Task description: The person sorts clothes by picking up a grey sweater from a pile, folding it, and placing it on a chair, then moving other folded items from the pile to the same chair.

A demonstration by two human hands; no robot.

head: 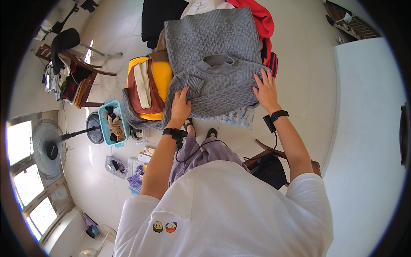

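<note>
A grey knitted sweater [213, 41] lies spread before me, its round collar [220, 62] towards the middle and its ribbed hem at the far side. One sleeve [221, 99] is folded across the front, and its ribbed cuff [195, 86] points left. My left hand [181, 107] touches that cuff with thumb and forefinger; whether it grips the knit is hidden. The other sleeve [143, 119] trails left, around a yellow garment. My right hand [266, 88] rests on the sweater's right shoulder, palm down with fingers spread.
Beside the sweater lie the yellow garment [162, 75], black clothing [160, 22] and red clothing [260, 16]. A patterned surface [239, 117] shows beneath. Left stand a blue basket [125, 128], a fan [49, 149] and a clothes-laden chair [88, 91]. Behind my right arm is a wooden chair [316, 167].
</note>
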